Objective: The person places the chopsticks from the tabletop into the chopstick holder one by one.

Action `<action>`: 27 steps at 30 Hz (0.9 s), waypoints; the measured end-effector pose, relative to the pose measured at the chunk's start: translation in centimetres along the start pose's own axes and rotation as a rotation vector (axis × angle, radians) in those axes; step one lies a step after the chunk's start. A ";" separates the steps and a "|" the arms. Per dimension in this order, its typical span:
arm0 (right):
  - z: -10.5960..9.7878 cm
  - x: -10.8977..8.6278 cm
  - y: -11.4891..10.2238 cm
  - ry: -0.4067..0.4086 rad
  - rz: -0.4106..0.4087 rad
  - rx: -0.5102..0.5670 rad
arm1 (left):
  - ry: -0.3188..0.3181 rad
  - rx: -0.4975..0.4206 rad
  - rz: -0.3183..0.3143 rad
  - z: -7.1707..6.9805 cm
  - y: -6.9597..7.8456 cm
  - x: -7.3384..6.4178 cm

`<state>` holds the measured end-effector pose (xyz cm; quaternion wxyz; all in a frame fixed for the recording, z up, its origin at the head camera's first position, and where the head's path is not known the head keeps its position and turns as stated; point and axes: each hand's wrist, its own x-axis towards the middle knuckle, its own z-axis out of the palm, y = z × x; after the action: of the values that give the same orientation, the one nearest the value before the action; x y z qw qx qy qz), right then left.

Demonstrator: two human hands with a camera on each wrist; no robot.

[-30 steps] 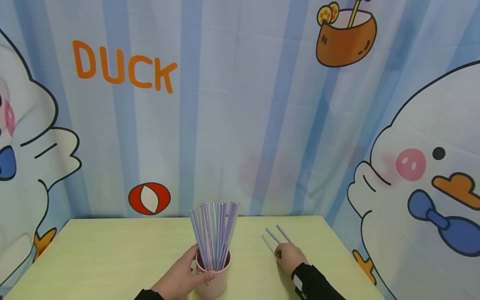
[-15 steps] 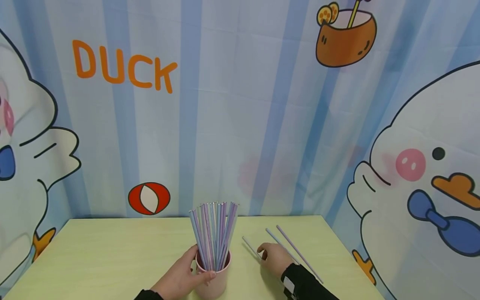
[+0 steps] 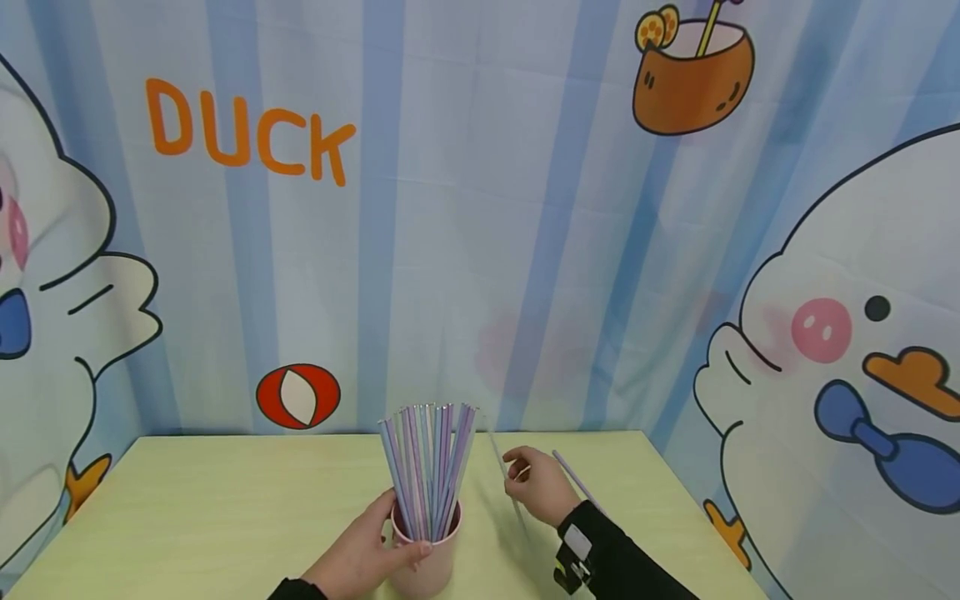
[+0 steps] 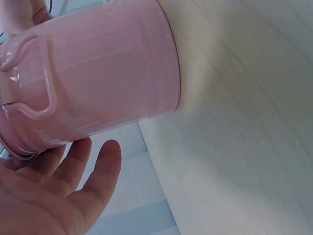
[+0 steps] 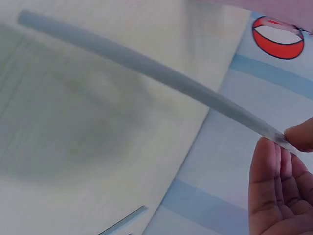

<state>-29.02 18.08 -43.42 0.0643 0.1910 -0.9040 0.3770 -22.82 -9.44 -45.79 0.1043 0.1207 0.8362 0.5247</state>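
Note:
My left hand (image 3: pixel 363 552) grips a pink cup (image 3: pixel 433 573) on the table, thumb across its front. In the left wrist view the cup (image 4: pixel 107 68) shows a small looped handle, with fingers (image 4: pixel 105 171) along its lower side. Many pastel straws (image 3: pixel 427 475) in purple, blue and pink stand in the cup. To the right of it, my right hand (image 3: pixel 546 487) pinches a pale straw (image 3: pixel 496 454) held steeply upright. The right wrist view shows this straw (image 5: pixel 161 73) between thumb and fingertips, lifted off the tabletop.
A purple straw (image 3: pixel 573 477) lies on the table (image 3: pixel 225 500), partly behind the right hand and sleeve. A bluish straw end (image 5: pixel 122 221) shows low in the right wrist view. Behind the table hangs a striped blue curtain (image 3: pixel 450 250) with duck prints.
The right hand has moved left across the lying straws, pinched the leftmost one and raised it from the table to a steep angle. The left hand and cup have stayed still.

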 end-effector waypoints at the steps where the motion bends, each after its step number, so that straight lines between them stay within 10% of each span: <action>1: -0.2 0.1 -0.3 0.012 0.005 0.028 | 0.000 -0.001 0.000 0.0 0.0 0.0; 27: -4.1 1.6 -9.1 0.305 -0.011 0.409 | 0.006 0.000 -0.014 0.1 -0.1 0.1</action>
<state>-27.04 14.70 -34.12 0.1618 0.1460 -0.7877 0.5762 -22.88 -9.32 -45.95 0.1053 0.1132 0.8375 0.5242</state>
